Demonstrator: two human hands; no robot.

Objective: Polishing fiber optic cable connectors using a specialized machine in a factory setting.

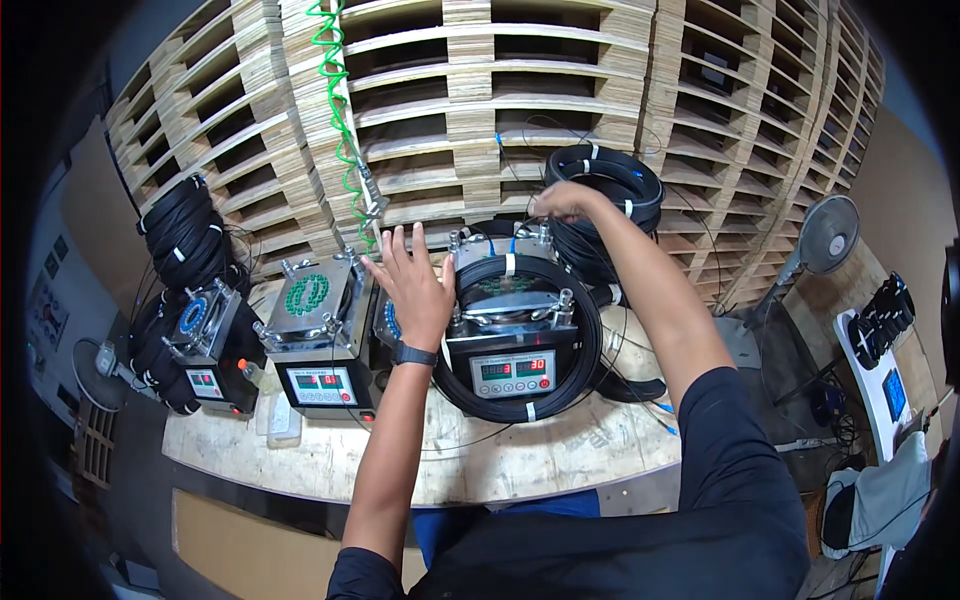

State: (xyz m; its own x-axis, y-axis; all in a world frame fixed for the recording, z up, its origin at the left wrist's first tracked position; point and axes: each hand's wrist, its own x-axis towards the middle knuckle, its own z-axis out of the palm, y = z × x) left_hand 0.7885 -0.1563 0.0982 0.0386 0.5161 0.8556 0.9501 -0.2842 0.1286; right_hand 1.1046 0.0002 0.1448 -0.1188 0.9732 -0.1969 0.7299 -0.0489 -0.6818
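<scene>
My left hand (415,290) is raised with its fingers spread, holding nothing, beside a bench-top polishing machine (513,372) with a red digital display. A coil of black cable (590,350) bound with white ties leans round the front of that machine. Two blue connectors (491,250) stand at the back of its metal top. My right hand (562,202) reaches over the far right corner of the machine, its fingers closed near thin black cable. What they pinch is too small to make out. Right behind that hand rises a stack of black cable coils (640,205).
Two similar machines (318,385) (205,383) stand to the left, one with a green ring on top. A green coiled air hose (330,70) hangs before stacked wooden pallets (470,110). More cable bundles (185,235) lie far left. A fan (828,235) stands at right.
</scene>
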